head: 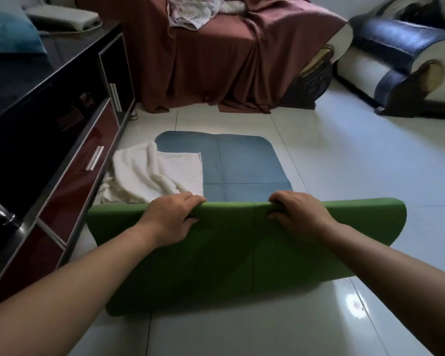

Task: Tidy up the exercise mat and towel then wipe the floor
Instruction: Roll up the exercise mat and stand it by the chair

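Mat (242,253) green/blue foam, folded | both grips clamp fold (left (174,217), right (297,214)) | towel (154,173) rumpled white

Open tiled floor (357,160) lies wide on the right; on the left the dark cabinet (70,160) crowds close, a white towel (149,173) bunched against its base.

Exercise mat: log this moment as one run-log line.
stage: folding mat | left hand: gripping folded edge | right hand: gripping folded edge | towel: on blue side, not tidied | floor: unwiped
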A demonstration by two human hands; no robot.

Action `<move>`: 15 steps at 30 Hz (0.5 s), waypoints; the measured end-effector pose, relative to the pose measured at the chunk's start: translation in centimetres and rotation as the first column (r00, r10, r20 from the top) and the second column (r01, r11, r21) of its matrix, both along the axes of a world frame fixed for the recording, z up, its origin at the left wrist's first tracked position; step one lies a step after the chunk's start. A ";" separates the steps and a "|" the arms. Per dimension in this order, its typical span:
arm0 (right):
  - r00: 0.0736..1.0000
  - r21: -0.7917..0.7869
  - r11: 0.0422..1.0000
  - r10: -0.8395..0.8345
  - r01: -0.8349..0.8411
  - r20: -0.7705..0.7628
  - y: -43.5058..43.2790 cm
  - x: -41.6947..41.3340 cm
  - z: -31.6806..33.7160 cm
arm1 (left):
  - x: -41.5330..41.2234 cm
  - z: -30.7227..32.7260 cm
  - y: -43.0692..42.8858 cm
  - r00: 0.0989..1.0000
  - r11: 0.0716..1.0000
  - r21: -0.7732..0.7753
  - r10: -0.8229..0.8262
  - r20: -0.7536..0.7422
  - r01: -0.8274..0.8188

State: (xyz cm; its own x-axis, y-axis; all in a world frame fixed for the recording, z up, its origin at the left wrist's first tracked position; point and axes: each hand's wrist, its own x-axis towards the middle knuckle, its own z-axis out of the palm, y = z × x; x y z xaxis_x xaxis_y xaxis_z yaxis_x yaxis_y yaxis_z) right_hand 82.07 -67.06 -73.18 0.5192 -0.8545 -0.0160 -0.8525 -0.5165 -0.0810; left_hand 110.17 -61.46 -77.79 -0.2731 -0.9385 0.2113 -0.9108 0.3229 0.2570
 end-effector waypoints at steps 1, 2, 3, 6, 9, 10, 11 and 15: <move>1.000 0.000 1.000 0.001 -0.001 -0.006 -0.8 0.2 0.1 | 0.3 0.0 -0.6 1.000 1.000 0.001 0.001 -0.006 -0.001; 1.000 0.002 1.000 0.003 -0.003 -0.011 -1.7 0.3 0.0 | 0.5 -0.1 -1.2 1.000 1.000 -0.009 0.002 -0.011 -0.002; 1.000 0.003 1.000 0.009 -0.009 -0.016 -2.5 0.3 -0.3 | 0.8 -0.3 -1.8 1.000 1.000 -0.031 0.003 -0.014 -0.003; 0.999 0.006 0.999 0.041 -0.041 -0.023 -4.7 0.8 -1.3 | 1.0 -1.4 -2.6 0.999 0.997 -0.053 0.047 -0.005 -0.048; 0.991 0.023 0.992 0.129 -0.128 -0.046 -6.5 1.6 -2.7 | 1.1 -2.9 -2.7 0.991 0.992 0.000 0.128 0.028 -0.128; 0.986 0.026 0.987 0.161 -0.160 -0.047 -7.3 1.9 -3.0 | 1.1 -3.3 -2.9 0.986 0.987 0.012 0.161 0.036 -0.162; 0.981 0.026 0.981 0.192 -0.191 -0.038 -8.3 2.1 -3.2 | 1.1 -3.6 -3.3 0.979 0.980 0.022 0.198 0.042 -0.199; 0.967 0.075 0.964 0.250 -0.253 0.047 -12.9 2.1 -4.1 | 0.1 -3.5 -6.3 0.947 0.950 0.044 0.303 0.110 -0.309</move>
State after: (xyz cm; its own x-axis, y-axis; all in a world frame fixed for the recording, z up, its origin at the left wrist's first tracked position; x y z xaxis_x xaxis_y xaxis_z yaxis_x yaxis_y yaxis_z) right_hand 84.18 -80.00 -77.30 0.7189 -0.6928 -0.0555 -0.6914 -0.7046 -0.1597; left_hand 110.23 -67.76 -81.30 0.0120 -0.9904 0.1379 -0.9855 0.0116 0.1690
